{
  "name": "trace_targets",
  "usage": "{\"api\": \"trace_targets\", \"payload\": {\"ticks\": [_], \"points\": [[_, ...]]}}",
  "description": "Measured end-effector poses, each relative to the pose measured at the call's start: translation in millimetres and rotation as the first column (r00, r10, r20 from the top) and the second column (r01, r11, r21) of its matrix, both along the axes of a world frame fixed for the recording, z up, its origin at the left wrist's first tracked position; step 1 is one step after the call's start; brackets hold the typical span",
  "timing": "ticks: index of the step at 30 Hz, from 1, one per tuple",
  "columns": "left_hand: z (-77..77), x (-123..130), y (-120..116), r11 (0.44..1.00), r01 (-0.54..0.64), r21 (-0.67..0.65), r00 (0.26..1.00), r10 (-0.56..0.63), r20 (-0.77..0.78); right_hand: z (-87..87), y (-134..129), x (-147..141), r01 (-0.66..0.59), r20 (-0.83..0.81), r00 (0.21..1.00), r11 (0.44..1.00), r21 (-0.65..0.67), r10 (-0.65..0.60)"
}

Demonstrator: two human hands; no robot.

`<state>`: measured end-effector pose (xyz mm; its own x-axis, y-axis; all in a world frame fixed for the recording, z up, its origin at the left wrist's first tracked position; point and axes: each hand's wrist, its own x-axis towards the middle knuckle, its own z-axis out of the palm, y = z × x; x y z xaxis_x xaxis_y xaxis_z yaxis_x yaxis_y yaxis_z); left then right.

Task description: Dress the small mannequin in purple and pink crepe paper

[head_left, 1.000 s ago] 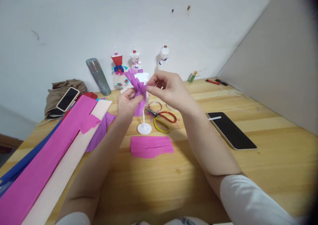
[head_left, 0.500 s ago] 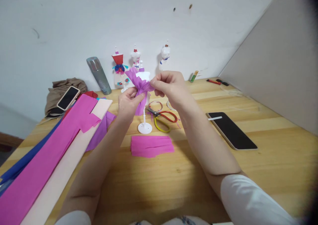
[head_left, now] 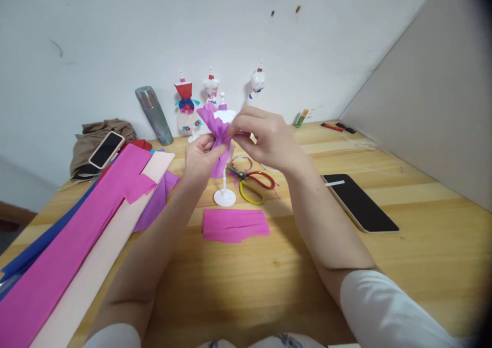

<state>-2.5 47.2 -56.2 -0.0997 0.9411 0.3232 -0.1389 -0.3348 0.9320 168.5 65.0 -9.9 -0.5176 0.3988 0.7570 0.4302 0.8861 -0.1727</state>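
A small white mannequin (head_left: 224,198) stands upright on its round base in the middle of the table. Gathered purple crepe paper (head_left: 218,127) lies against its torso and covers most of it. On the left of the figure, my left hand (head_left: 200,159) pinches the paper, thumb in front. My right hand (head_left: 259,135) is closed on the paper's right part, its fingertips at the torso. Just in front of the base lies a folded pink paper piece (head_left: 236,225). Scissors (head_left: 251,183) with red and yellow handles rest right of the stand.
Behind stand several small mannequins, one in a red top (head_left: 183,90). A bottle (head_left: 154,115) leans at back left. Long paper strips (head_left: 82,256) and a phone (head_left: 106,149) occupy the left side. A dark tablet-like device (head_left: 360,203) and a glue stick (head_left: 302,118) are on the right.
My right hand has shifted slightly left, closer to the torso, and turned more over the purple paper. My left hand keeps its pinch. The view has moved a little.
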Motion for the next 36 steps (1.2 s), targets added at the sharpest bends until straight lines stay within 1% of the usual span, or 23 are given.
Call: {"api": "trace_targets", "payload": {"ticks": [3,5,8,10,12,13,15,18,19,22,24,28,31,36], "points": [[-1.8,-1,1,1.000,0.002,0.003,1.000,-0.002,-0.027,-4.3,4,-4,0.066,-0.047,0.997,0.998,0.018,-0.066],[-2.6,-2,2,1.000,0.004,-0.001,1.000,-0.004,-0.027,-6.0,5,-7,0.087,-0.093,0.992,0.996,0.022,-0.084],[-3.3,-3,3,1.000,0.006,-0.004,1.000,-0.006,-0.012,-6.7,3,-10,0.131,-0.220,0.967,0.991,-0.004,-0.129],[-3.4,-3,3,1.000,0.001,-0.001,1.000,-0.001,-0.009,-6.4,3,-9,0.154,-0.318,0.932,0.984,-0.087,-0.174],[-3.5,-3,4,1.000,0.001,0.000,1.000,-0.001,-0.006,-6.7,7,-3,0.119,-0.361,0.911,0.966,-0.230,-0.199],[-3.6,-3,4,1.000,0.006,-0.002,1.000,-0.006,-0.001,-7.4,10,1,0.084,-0.354,0.914,0.945,-0.317,-0.200],[-3.9,-3,4,1.000,0.023,-0.005,1.000,-0.023,0.010,-10.0,18,9,0.006,-0.307,0.936,0.882,-0.471,-0.171],[-4.2,-3,3,0.999,0.042,-0.004,0.999,-0.042,0.025,-16.0,26,12,-0.083,-0.248,0.962,0.750,-0.657,-0.110],[-4.2,-3,3,0.999,0.044,-0.002,0.999,-0.044,0.031,-18.0,27,9,-0.125,-0.256,0.964,0.711,-0.692,-0.079],[-3.7,-3,3,0.999,0.040,-0.002,0.998,-0.040,0.043,-22.5,27,-3,-0.312,-0.323,0.942,0.600,-0.737,0.092],[-3.0,-2,3,0.999,0.035,-0.007,0.999,-0.034,0.039,-24.9,26,-12,-0.380,-0.384,0.916,0.552,-0.742,0.115],[-2.1,-2,2,1.000,0.026,-0.010,0.999,-0.026,0.027,-28.8,25,-21,-0.428,-0.476,0.878,0.538,-0.726,0.056],[-3.3,-2,3,1.000,0.001,0.018,1.000,-0.001,0.010,-30.3,24,-25,-0.454,-0.521,0.853,0.530,-0.717,0.025],[-6.3,-3,6,0.995,-0.066,0.075,0.996,0.070,-0.049,-33.8,23,-32,-0.460,-0.570,0.821,0.571,-0.680,-0.018]]}}
